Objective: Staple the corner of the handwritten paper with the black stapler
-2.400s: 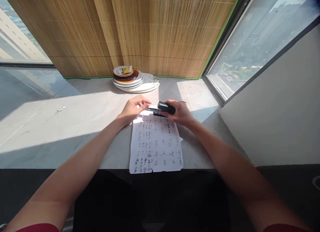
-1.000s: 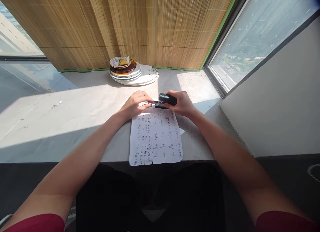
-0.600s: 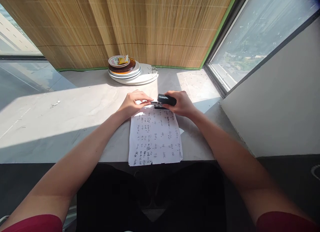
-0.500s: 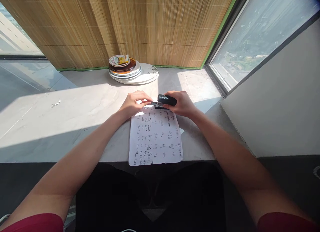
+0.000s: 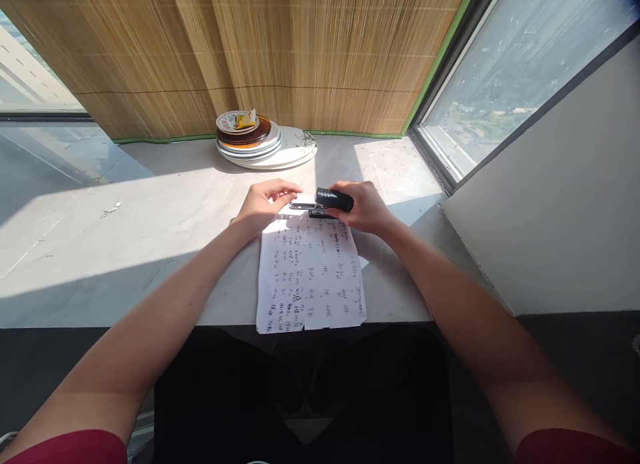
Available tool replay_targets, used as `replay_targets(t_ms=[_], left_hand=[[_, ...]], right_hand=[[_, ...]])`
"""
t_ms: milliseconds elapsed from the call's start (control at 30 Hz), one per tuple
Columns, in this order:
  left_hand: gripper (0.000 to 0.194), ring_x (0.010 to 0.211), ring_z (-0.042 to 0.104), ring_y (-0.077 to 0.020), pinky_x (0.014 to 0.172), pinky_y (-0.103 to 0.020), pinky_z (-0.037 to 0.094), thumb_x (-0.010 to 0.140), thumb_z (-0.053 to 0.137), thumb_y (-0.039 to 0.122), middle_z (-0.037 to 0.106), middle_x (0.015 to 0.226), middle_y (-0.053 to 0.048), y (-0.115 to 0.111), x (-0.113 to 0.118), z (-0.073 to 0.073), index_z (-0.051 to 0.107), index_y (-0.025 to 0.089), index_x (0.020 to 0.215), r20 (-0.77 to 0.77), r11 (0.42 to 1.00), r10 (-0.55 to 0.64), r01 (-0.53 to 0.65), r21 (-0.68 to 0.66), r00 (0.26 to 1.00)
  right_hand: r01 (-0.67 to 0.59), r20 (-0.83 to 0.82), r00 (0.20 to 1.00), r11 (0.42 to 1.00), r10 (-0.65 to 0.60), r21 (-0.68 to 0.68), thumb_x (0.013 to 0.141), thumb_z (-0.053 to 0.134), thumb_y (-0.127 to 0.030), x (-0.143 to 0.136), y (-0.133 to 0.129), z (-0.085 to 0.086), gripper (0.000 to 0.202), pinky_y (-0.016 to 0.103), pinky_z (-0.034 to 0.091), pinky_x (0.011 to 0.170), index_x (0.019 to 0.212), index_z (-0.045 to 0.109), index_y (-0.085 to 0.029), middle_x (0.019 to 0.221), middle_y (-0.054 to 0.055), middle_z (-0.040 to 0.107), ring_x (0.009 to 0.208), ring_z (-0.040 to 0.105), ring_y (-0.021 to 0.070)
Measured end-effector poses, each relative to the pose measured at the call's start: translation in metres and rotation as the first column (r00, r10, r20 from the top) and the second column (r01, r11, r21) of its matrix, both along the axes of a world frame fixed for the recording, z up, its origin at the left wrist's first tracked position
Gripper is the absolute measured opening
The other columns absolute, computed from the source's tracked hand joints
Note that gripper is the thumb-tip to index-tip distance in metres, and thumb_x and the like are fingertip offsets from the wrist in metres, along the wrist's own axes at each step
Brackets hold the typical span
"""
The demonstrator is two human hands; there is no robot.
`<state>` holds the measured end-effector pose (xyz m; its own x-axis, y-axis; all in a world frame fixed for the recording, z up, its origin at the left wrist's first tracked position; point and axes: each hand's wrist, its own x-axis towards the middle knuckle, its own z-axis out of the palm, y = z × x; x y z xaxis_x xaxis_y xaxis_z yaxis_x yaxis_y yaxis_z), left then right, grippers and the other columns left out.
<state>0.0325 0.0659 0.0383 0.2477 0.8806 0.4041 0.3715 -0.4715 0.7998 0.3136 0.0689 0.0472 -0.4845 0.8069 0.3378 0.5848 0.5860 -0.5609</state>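
Note:
My right hand (image 5: 367, 207) is wrapped around a black stapler (image 5: 334, 199), whose upper part is lifted away from its base. A thin metal rail (image 5: 301, 206) sticks out of the stapler to the left. Just above the rail's outer end, my left hand (image 5: 263, 203) has thumb and fingertips drawn together in a pinch; whatever might be between them is too small to make out. Beneath the stapler lies a white sheet of paper (image 5: 313, 277) covered in handwriting. Its lower end reaches slightly past the ledge's front edge.
A stack of plates (image 5: 249, 141) stands at the back, a small yellow packet (image 5: 245, 120) on top. Small whitish bits (image 5: 111, 209) lie on the pale ledge (image 5: 165, 224) at left. Behind hangs a bamboo blind (image 5: 280, 57); a white wall (image 5: 555, 191) bounds the right.
My left hand has shifted a little left and up, off the metal rail, so more of the rail's outer end shows. My right hand and the stapler stay in place.

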Motion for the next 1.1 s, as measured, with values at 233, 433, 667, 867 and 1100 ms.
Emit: replay_targets(t_ms=[233,433,667,867,1100], left_hand=[[0.026,0.092,0.071,-0.0231,0.081,-0.039,0.057,0.084,0.086,0.034,0.084,0.109,-0.007,-0.0049,0.0016,0.0065,0.089,0.026,0.109,-0.098,0.999,0.038,-0.039,-0.015,0.994],[0.019,0.088,0.07,-0.0224,0.074,-0.038,0.056,0.085,0.088,0.04,0.084,0.106,-0.007,-0.0043,-0.0025,0.0045,0.09,0.028,0.1,-0.091,0.988,-0.027,0.013,-0.151,0.995],[0.024,0.065,0.059,-0.0154,0.056,-0.033,0.049,0.085,0.089,0.042,0.081,0.1,-0.007,-0.01,-0.0013,0.0077,0.089,0.026,0.102,-0.044,0.949,-0.074,0.057,-0.31,0.996],[0.026,0.067,0.062,-0.0161,0.057,-0.034,0.053,0.083,0.09,0.045,0.081,0.105,-0.009,-0.007,-0.003,0.0065,0.088,0.025,0.101,-0.039,0.949,-0.078,0.062,-0.308,0.996],[0.024,0.068,0.062,-0.0151,0.057,-0.032,0.05,0.084,0.089,0.04,0.081,0.102,-0.008,-0.0061,-0.0023,0.0055,0.086,0.024,0.102,-0.006,0.94,-0.071,0.064,-0.336,0.997]], right_hand=[[-0.017,0.007,1.0,1.0,0.017,0.021,0.087,0.081,-0.037,-0.0011,0.0012,-0.0011,0.025,0.041,0.049,0.08,0.109,0.075,-0.026,0.099,0.005,0.076,0.087,0.068,0.0249],[-0.02,0.005,1.0,0.999,0.02,0.034,0.087,0.079,-0.038,-0.0008,0.0015,-0.0014,0.025,0.041,0.048,0.078,0.108,0.075,-0.025,0.096,0.005,0.076,0.084,0.066,0.0233],[-0.009,0.001,1.0,1.0,0.009,-0.003,0.086,0.079,-0.036,-0.0021,0.0005,0.0002,0.025,0.04,0.048,0.079,0.108,0.074,-0.026,0.1,0.004,0.077,0.087,0.068,0.0237],[-0.015,-0.017,1.0,1.0,0.015,0.008,0.086,0.079,-0.036,-0.0025,0.0002,0.0001,0.024,0.04,0.049,0.079,0.107,0.074,-0.025,0.1,0.004,0.077,0.086,0.068,0.0232],[-0.009,-0.022,1.0,1.0,0.009,0.004,0.086,0.079,-0.036,-0.0019,0.0009,-0.0011,0.024,0.04,0.05,0.08,0.108,0.075,-0.026,0.1,0.004,0.077,0.087,0.068,0.0233]])
